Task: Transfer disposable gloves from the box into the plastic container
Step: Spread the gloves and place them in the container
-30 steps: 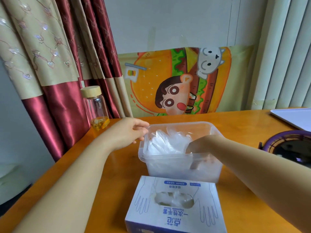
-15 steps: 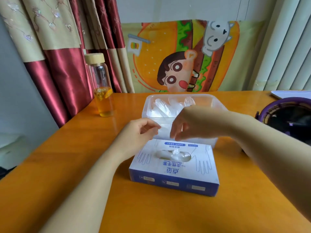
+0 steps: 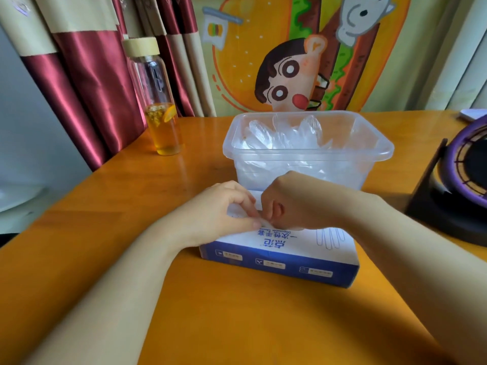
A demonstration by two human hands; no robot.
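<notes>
An orange wooden table (image 3: 237,312) fills the view, with a red curtain (image 3: 87,83) and a big cartoon picture (image 3: 290,75) behind it. The left hand (image 3: 224,209) and right hand (image 3: 297,204) are touching each other on top of the blue and white box (image 3: 279,248). The left thumb and finger pinch what looks like a bit of the next glove (image 3: 264,224) at the hole. The right fingers curl under the hand, so I cannot tell what they hold. Just past both hands stands the plastic container (image 3: 308,154), with a pile of clear gloves (image 3: 284,135) inside. The gloves are likely very light, thin, floppy and slippery. It seems best to pinch one edge and pull slowly, or more may come out together.
</notes>
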